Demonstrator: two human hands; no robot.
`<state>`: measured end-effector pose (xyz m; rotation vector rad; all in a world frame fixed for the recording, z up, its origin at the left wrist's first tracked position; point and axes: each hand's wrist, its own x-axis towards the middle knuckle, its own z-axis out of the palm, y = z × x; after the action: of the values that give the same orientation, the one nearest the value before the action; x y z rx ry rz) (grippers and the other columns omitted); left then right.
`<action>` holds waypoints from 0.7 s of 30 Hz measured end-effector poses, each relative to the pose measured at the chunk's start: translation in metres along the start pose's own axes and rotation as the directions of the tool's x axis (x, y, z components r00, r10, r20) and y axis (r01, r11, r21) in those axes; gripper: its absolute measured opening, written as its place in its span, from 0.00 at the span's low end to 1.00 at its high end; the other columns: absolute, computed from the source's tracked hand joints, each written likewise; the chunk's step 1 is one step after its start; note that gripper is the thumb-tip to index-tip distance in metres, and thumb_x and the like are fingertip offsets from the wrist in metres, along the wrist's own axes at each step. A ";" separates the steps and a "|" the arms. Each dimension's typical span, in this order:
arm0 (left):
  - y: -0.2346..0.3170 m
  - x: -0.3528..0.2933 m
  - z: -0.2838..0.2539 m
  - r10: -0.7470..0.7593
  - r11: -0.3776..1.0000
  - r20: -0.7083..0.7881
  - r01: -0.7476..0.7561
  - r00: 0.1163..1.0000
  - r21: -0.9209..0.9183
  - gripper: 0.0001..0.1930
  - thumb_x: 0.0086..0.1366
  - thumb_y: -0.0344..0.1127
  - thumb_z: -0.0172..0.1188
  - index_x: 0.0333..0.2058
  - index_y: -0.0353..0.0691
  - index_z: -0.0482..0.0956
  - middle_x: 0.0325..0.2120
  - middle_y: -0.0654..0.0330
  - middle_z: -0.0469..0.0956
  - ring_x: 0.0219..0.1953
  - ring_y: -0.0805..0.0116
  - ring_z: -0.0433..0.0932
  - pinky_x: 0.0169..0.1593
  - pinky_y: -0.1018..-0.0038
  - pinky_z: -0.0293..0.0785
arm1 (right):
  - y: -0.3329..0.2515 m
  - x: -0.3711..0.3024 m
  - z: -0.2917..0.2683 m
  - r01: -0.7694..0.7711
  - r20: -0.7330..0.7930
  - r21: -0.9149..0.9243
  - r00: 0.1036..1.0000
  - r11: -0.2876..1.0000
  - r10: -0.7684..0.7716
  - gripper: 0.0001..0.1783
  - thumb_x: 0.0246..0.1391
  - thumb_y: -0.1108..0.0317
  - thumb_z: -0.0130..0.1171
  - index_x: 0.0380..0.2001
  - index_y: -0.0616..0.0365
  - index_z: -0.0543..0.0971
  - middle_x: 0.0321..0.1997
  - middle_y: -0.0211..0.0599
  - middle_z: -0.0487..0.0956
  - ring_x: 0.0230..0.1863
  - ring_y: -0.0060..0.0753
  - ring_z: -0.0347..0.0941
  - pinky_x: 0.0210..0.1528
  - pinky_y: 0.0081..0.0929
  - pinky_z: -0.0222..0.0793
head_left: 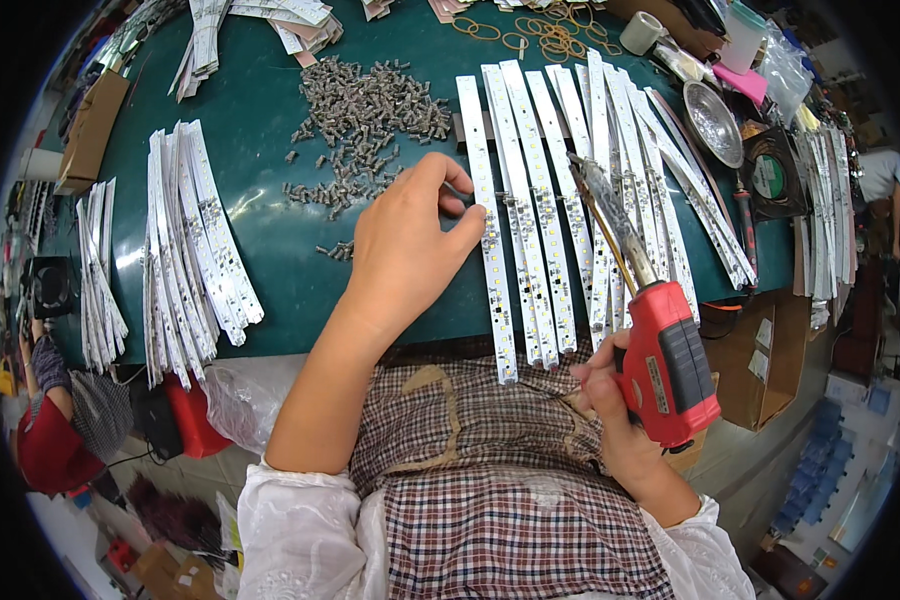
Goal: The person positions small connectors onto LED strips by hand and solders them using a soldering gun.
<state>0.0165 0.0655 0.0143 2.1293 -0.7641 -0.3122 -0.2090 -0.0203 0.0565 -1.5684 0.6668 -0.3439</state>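
My left hand (405, 235) is at the left end of a row of white LED circuit strips (487, 260). Its fingers are curled, and the thumb tip is against the edge of the leftmost strip. What lies between the fingertips, if anything, is hidden. In my right hand (620, 425) is a red and black soldering gun (667, 365), gripped by its handle. Its long metal tip reaches up over the middle strips. A heap of small grey metallic parts (370, 110) lies beyond my left hand.
Two bundles of strips (185, 250) lie on the green tabletop (280, 270) to the left. Rubber bands (550, 35) are scattered at the back. On the right are a metal dish (713, 122), a black fan (773, 170) and a red-handled soldering iron (745, 225). Another person (55, 420) sits far left.
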 end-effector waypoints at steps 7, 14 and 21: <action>-0.005 -0.001 -0.008 0.101 0.988 0.102 -0.087 0.990 -0.129 0.11 0.52 0.25 0.61 0.37 0.38 0.78 0.32 0.64 0.78 0.17 0.82 0.66 0.25 0.82 0.65 | 0.018 -0.007 -0.012 0.017 0.082 -0.082 0.997 0.996 -0.010 0.19 0.55 0.67 0.59 0.47 0.61 0.66 0.32 0.34 0.71 0.22 0.17 0.67 0.22 0.16 0.65; -0.011 0.000 -0.005 0.129 0.988 0.045 -0.124 0.991 -0.094 0.11 0.52 0.25 0.61 0.36 0.40 0.81 0.29 0.65 0.78 0.18 0.81 0.67 0.25 0.83 0.64 | 0.022 -0.001 -0.001 -0.010 0.078 -0.194 0.997 0.981 0.025 0.04 0.57 0.74 0.55 0.35 0.62 0.73 0.26 0.28 0.71 0.26 0.19 0.66 0.29 0.22 0.63; -0.011 -0.002 -0.003 0.113 0.992 0.028 -0.111 0.993 -0.068 0.08 0.51 0.29 0.61 0.33 0.43 0.81 0.26 0.65 0.78 0.20 0.72 0.73 0.27 0.75 0.70 | 0.027 0.001 0.004 -0.040 0.086 -0.164 0.995 0.986 0.054 0.05 0.57 0.72 0.56 0.32 0.62 0.73 0.25 0.30 0.71 0.25 0.22 0.65 0.27 0.25 0.62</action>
<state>0.0214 0.0739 0.0077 2.0153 -0.8767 -0.3081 -0.2118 -0.0181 0.0291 -1.7090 0.6737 -0.1862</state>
